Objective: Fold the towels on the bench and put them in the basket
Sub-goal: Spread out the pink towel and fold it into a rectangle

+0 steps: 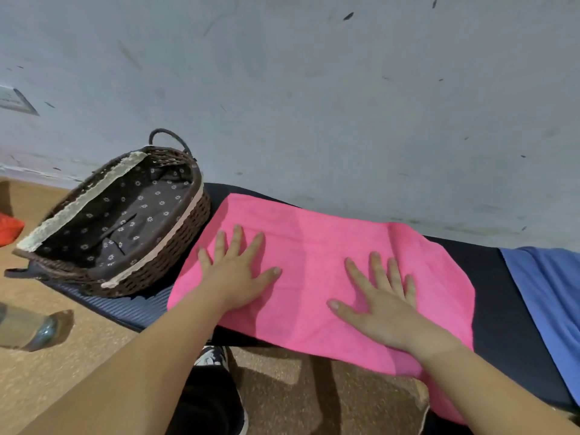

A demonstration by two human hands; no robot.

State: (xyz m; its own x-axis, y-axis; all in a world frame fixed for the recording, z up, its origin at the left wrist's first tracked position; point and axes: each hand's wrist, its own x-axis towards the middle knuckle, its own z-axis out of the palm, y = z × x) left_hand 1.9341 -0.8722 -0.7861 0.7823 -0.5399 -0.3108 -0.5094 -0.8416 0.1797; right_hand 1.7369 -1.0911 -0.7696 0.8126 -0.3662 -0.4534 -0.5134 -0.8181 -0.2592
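**Both palms flat on the pink towel**

Your left hand (233,274) lies open, fingers spread, pressed flat on the left half of the bright pink terry towel (314,246). Your right hand (381,304) lies the same way on the right half, palm down, fingers splayed, gripping nothing. The two hands are apart, with a band of bare pink cloth between them.

The pink towel is spread across the dark padded desk (489,277), its far edge near the pale blue-grey wall (314,89) and its near edge hanging over the front of the desk towards you. A faint crease runs across it between your hands.

Just left of the towel, on the same desk, stands the oval dark brown woven basket (175,246) with a dark flower-print lining and lace trim; nothing lies in it. Its right wall sits just beside the towel's left edge; whether they touch you cannot tell.

To your right, a blue cloth towel (546,293) lies on the desk, apart from the pink one. Below, your dark shoe (216,359) rests on the speckled tan floor (62,372).
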